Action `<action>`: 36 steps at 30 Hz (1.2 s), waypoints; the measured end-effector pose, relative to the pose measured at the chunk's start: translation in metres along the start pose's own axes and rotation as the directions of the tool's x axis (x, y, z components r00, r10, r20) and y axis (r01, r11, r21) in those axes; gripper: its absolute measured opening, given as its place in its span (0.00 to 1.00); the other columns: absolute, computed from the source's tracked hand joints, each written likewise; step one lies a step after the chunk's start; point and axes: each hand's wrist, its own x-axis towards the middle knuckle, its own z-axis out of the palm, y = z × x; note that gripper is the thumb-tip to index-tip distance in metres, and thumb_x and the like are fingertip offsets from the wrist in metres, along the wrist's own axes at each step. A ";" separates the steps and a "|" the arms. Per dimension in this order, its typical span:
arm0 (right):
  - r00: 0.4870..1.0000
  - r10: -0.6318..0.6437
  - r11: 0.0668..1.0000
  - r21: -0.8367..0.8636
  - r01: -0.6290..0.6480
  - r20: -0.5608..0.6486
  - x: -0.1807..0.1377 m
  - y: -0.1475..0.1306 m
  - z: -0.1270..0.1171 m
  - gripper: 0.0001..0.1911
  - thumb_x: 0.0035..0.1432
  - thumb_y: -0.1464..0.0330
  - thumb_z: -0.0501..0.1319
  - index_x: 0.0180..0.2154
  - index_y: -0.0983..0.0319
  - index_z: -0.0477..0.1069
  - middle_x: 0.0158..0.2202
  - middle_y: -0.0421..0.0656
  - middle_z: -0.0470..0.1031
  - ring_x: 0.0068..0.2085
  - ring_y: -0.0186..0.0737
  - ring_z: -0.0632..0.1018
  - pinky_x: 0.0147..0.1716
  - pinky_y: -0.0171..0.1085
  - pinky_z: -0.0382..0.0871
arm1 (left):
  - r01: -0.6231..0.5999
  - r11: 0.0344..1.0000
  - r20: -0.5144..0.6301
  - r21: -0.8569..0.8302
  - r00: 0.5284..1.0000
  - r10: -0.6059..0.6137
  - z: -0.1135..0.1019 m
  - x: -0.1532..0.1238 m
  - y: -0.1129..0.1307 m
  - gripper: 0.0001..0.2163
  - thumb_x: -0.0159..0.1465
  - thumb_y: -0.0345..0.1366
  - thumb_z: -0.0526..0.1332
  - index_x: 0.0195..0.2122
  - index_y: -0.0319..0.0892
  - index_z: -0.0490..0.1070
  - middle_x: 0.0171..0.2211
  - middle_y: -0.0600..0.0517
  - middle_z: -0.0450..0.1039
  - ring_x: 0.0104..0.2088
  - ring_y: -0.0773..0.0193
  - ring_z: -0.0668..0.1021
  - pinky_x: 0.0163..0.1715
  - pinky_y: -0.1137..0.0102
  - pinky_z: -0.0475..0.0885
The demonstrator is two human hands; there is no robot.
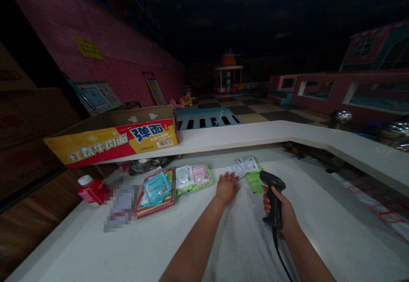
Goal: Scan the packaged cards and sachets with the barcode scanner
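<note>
My right hand (284, 211) is wrapped round the handle of a black barcode scanner (275, 197), its head tilted up to the left and its cord trailing toward me. My left hand (228, 187) lies flat on the counter, fingers spread, fingertips at the lower edge of a silvery-white packet (236, 169). Another white packet (249, 164) overlaps it on the right. Below that one is a green packet (255, 183), partly behind the scanner. Further left, a white and a pink packet (201, 174) lie on green ones, beside a stack topped by a blue packet (156, 187).
A red bottle with a white cap (91, 190) and a blurred-out item (121, 209) are at the left of the white counter (143, 252). A raised white shelf (236, 138) runs along the back, bearing a red-and-yellow noodle carton (128, 141). Printed sheets (380, 207) lie at right.
</note>
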 end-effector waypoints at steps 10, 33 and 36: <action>1.000 0.006 1.000 0.010 -0.006 -0.023 0.001 0.001 0.001 0.20 0.45 0.56 0.72 0.34 0.62 0.71 0.18 0.35 0.67 0.16 0.28 0.66 0.13 0.27 0.61 | 0.219 0.968 -0.180 -0.121 0.954 -0.238 -0.001 0.034 0.006 0.21 0.63 0.36 0.58 0.57 0.37 0.67 0.58 0.41 0.68 0.59 0.56 0.69 0.60 0.66 0.62; 1.000 -0.021 0.999 0.024 0.021 -0.017 -0.001 0.000 0.002 0.20 0.44 0.57 0.73 0.33 0.63 0.72 0.17 0.36 0.68 0.16 0.30 0.67 0.13 0.28 0.61 | 0.502 0.809 -0.011 -0.305 0.848 -0.531 -0.020 -0.006 0.006 0.24 0.49 0.37 0.72 0.44 0.40 0.66 0.47 0.42 0.74 0.49 0.54 0.77 0.46 0.67 0.72; 1.000 -0.015 1.000 -0.001 0.015 0.012 -0.002 0.001 0.001 0.20 0.45 0.57 0.73 0.33 0.61 0.71 0.18 0.35 0.68 0.17 0.30 0.67 0.14 0.28 0.62 | 0.390 0.693 -0.018 -0.607 0.864 -0.503 -0.009 -0.024 -0.006 0.13 0.57 0.31 0.64 0.41 0.42 0.63 0.40 0.48 0.77 0.39 0.60 0.80 0.35 0.70 0.75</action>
